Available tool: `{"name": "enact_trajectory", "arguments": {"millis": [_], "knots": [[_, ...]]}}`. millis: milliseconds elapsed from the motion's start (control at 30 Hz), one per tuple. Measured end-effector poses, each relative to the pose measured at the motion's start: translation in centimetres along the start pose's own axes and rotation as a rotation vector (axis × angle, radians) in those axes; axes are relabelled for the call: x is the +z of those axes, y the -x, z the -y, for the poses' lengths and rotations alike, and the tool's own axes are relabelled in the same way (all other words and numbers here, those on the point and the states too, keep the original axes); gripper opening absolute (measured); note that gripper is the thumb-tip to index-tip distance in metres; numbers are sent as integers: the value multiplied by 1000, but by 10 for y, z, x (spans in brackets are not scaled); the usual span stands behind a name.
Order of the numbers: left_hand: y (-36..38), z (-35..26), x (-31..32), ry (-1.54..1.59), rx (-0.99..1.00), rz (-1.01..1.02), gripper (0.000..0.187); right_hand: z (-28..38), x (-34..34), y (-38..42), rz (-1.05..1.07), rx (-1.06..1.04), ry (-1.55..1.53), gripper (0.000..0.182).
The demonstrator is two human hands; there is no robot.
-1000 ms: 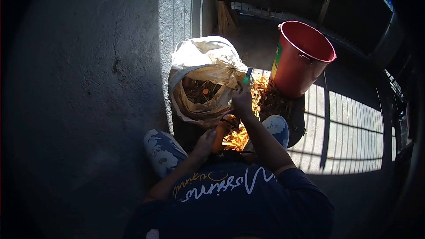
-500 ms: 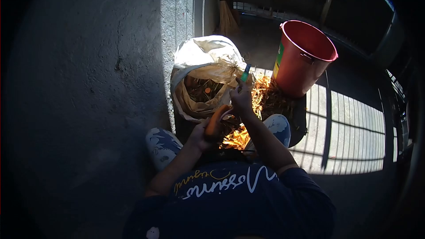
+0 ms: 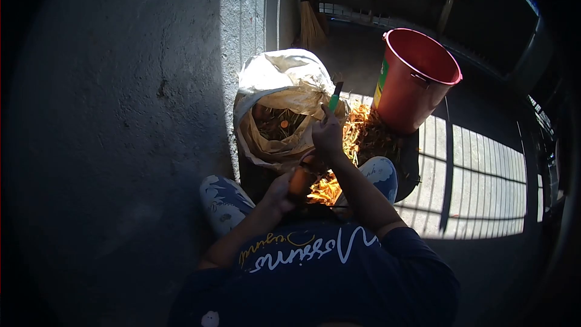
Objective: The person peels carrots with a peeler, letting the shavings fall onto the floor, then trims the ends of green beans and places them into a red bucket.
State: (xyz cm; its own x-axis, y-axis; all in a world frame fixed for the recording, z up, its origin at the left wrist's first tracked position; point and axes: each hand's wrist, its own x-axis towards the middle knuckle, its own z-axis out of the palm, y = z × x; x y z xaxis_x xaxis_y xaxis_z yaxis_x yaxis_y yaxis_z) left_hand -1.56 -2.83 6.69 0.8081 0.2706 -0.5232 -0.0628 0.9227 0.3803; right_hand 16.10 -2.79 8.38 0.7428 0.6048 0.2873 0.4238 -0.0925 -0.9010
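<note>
My left hand (image 3: 278, 194) is closed around an orange carrot (image 3: 298, 183), held low between my knees. In my closed right hand (image 3: 328, 138) is a tool with a green handle (image 3: 334, 103); its dark end sticks out above my fingers, and the end by the carrot is too dark to make out. A thin curved strip shows near the carrot's top. Just beyond my hands stands an open whitish sack (image 3: 284, 66) with dark scraps and a round orange piece (image 3: 284, 124) inside. Orange peelings (image 3: 325, 189) lie in sunlight below my right forearm.
A red bucket (image 3: 417, 79) stands at the right beyond the sack, with more peelings (image 3: 357, 124) beside its base. A rough wall (image 3: 139, 85) runs along the left. A broom (image 3: 311, 24) leans at the back. Barred sunlight falls on the floor (image 3: 472, 175) at the right.
The carrot has tilted and now looks shorter and darker. My right hand has shifted slightly, and the green-handled tool has turned so its projecting end looks dark rather than blue.
</note>
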Motion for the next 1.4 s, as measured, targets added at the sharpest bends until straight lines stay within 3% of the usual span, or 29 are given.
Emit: {"name": "enact_trajectory", "arguments": {"millis": [33,67,133,167,233,267,333,400,500,567,633,667,733,867,1067,1267,1333,1400], "knots": [[3,0,-1,0,0,0,34,-21,-3,-17,-98,-39,-3,46],[8,2,-4,-29,-18,15,34,-28,-12,-27,-32,101,4,47],[13,3,-7,-60,-30,34,34,-60,-11,-42,-224,-105,260,46],[11,1,-8,-29,-13,60,35,-69,-12,-47,-228,-113,258,46],[7,-2,-8,12,8,84,36,-59,-22,-41,-123,168,134,45],[3,-3,-7,44,42,19,37,-56,-21,-36,-118,170,138,45],[4,-5,-3,75,69,-53,38,-35,-14,-21,-191,-10,20,45],[11,-9,4,105,39,49,39,-12,-25,-13,-159,51,-40,45],[0,-12,-13,127,20,142,40,-2,-33,-23,-382,-108,-104,44],[-4,-13,-14,140,7,217,40,6,-40,-21,-296,-61,-182,44],[-6,-13,-11,265,-7,124,42,26,-38,-14,-143,-42,-243,44],[-9,-13,-12,266,-8,124,42,37,-39,-1,39,127,-237,45],[-16,-14,-14,141,-48,185,44,30,-18,18,106,24,-219,44],[-18,-7,-10,239,-84,109,43,25,0,34,115,-52,-209,44],[-34,0,-34,111,8,94,37,35,0,39,157,-30,-116,41],[-5,-8,7,98,39,-36,35,-1,23,30,215,0,-118,46],[5,-9,4,-59,86,-40,36,-11,22,15,59,15,-78,39],[5,0,-7,-98,14,-44,35,-22,3,-10,82,151,-41,47]]}}
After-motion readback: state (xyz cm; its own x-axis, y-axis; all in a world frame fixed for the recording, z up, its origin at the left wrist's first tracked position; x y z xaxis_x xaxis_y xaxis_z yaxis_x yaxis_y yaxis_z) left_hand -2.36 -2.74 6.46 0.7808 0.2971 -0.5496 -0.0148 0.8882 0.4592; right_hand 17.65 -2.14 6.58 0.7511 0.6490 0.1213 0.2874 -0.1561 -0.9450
